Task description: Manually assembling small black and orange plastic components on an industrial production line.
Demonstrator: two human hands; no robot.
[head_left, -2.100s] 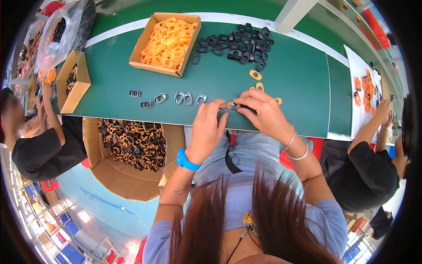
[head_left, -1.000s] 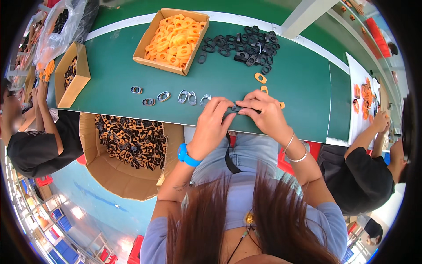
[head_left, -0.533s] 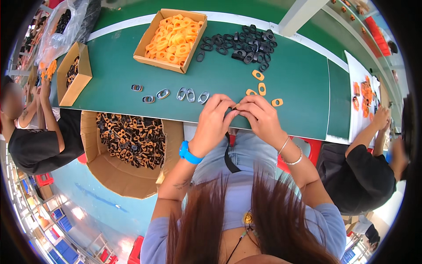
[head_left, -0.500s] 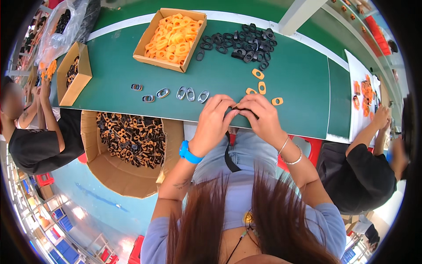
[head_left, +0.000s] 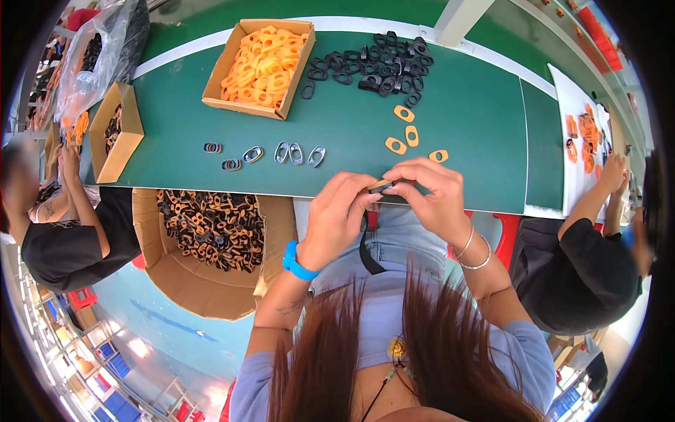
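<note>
Near the table's front edge, my left hand (head_left: 341, 212) and my right hand (head_left: 432, 199) pinch a small oval ring piece (head_left: 380, 186) between them. It looks orange on one side and dark on the other; fingertips hide part of it. Just beyond my right hand lie several loose orange oval rings (head_left: 412, 136). A loose heap of black oval rings (head_left: 387, 67) is spread farther back. To the left of my hands, several dark, shiny oval rings (head_left: 296, 154) lie in a loose row, some showing an orange edge.
An open cardboard box (head_left: 242, 109) of orange rings stands at the back. Below the table's left front edge, a large cardboard bin (head_left: 190, 300) holds many black-and-orange pieces. A smaller carton (head_left: 129, 150) stands at left. Co-workers sit on both sides; a metal post (head_left: 457, 21) rises behind.
Both hands have come slightly nearer to me, still pinching the piece, which now shows more between the fingertips. The view has shifted a little.
</note>
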